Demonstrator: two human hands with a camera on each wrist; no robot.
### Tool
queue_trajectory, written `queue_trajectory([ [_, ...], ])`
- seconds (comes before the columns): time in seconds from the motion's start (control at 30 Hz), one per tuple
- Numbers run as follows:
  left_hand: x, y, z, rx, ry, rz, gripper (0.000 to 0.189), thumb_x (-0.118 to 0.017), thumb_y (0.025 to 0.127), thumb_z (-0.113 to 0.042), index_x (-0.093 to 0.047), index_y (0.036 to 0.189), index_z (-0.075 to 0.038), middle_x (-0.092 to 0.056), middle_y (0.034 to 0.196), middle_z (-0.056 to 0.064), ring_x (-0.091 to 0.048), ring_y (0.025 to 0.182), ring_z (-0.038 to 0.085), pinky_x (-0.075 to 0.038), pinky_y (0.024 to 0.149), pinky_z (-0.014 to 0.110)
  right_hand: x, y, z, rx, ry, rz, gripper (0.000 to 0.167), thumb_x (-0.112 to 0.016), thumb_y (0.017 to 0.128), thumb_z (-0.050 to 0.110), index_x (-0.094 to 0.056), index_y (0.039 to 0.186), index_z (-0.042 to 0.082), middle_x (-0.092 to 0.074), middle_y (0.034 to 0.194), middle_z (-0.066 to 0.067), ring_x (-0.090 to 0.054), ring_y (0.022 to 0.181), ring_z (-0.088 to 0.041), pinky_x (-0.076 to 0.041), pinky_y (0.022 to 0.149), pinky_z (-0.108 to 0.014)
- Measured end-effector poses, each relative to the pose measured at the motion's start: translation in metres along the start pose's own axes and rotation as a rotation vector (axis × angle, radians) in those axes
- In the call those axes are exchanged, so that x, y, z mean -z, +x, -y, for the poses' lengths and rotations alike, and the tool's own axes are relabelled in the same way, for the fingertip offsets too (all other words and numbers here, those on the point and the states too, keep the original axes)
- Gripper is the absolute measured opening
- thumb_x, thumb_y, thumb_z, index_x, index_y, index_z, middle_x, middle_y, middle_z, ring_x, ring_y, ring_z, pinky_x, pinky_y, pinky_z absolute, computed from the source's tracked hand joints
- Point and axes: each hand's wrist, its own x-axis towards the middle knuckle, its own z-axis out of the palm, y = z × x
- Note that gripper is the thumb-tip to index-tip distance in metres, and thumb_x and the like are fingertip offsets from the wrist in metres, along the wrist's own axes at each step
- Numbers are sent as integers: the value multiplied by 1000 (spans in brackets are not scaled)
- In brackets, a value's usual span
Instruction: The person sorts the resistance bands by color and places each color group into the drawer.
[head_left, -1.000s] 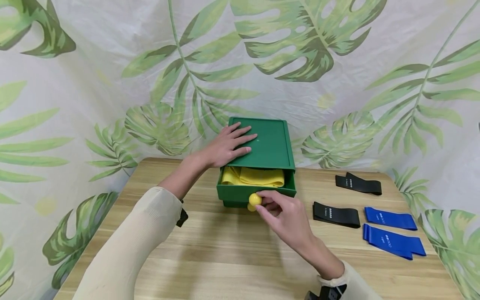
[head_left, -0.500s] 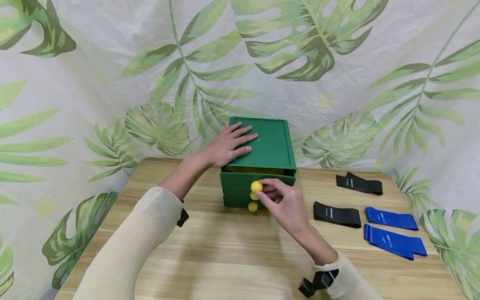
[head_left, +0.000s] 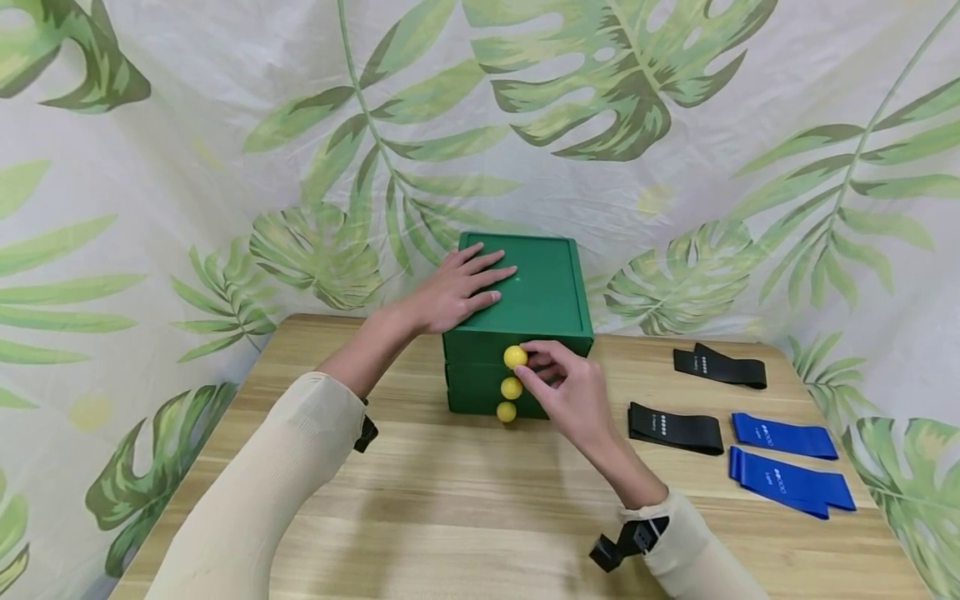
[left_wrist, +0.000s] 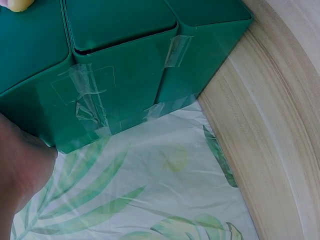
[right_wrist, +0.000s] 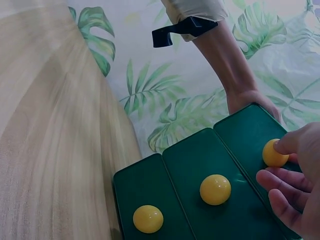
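Observation:
A green drawer box (head_left: 536, 287) stands at the back of the table, with three stacked drawers and a round yellow knob on each. My left hand (head_left: 457, 289) lies flat on its top with fingers spread. My right hand (head_left: 566, 383) pinches the top drawer's knob (right_wrist: 274, 153) between thumb and finger. That drawer is pushed in, so its contents are hidden. Below it are the middle knob (right_wrist: 215, 189) and the bottom knob (right_wrist: 148, 219). In the left wrist view, clear tape (left_wrist: 86, 90) runs over the box's side.
Two folded black resistance bands, a nearer one (head_left: 675, 427) and a farther one (head_left: 720, 367), lie right of the box. Two blue bands, an upper one (head_left: 783, 436) and a lower one (head_left: 791, 482), lie farther right. A leaf-print cloth (head_left: 420, 125) hangs behind the wooden table (head_left: 450, 517).
My right hand has pushed the top drawer inward by its knob, and the folded yellow band in it has gone out of sight. The left hand has stayed on the box top.

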Motion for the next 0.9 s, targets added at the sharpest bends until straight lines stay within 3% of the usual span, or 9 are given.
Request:
queue_trajectory([
  [0.37, 1, 0, -1, -1, 33, 11, 55, -46, 115, -38, -40, 166, -20, -23, 176, 11, -4, 164, 40, -3, 128, 66, 0, 0, 0, -7, -9, 11, 25, -86, 92, 14, -78, 116, 9, -79, 93, -3, -75, 74, -13, -62, 67, -28],
  [0.63, -1, 0, -1, 5, 23, 18, 58, -48, 113, -41, -39, 166, -20, -22, 176, 11, -4, 164, 40, -3, 127, 67, 4, -6, -5, 21, 25, 53, 37, -89, 89, 12, -75, 123, 8, -79, 99, -6, -75, 76, -14, -63, 68, -33],
  [0.9, 1, 1, -2, 3, 6, 13, 60, -52, 112, -41, -39, 166, -19, -23, 176, 12, -4, 164, 41, -2, 128, 65, 6, -12, -14, 5, -6, 83, 33, -89, 89, 12, -76, 119, 8, -80, 96, -7, -75, 74, -13, -61, 62, -32],
])
